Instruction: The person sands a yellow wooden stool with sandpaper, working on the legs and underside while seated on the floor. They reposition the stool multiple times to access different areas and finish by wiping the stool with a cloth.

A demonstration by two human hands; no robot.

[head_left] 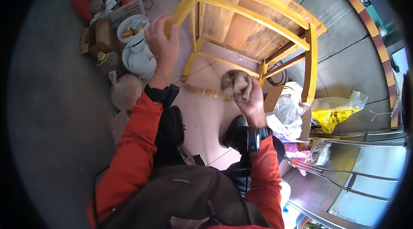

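My left hand [162, 42] is closed around the end of a leg of a yellow wooden table [245, 16]. The table lies tipped over, its plank underside and rails turned toward me. In my right hand [252, 102] is a bunched, dirty beige-and-brown rag [235, 83]. The fingers wrap its right side, and the rag stays just short of the table's lower rails in this view. A thin strip of rough wood [206, 92] lies on the floor tiles to the left of the rag.
At left stand two white buckets [140, 59], a plastic basket [125, 11], a cardboard box [102, 35] and a capped jug [107, 62]. To the right are a box with plastic bags [289, 115], a yellow bag [333, 115] and metal crutches [335, 171]. My shoes are close below the rag.
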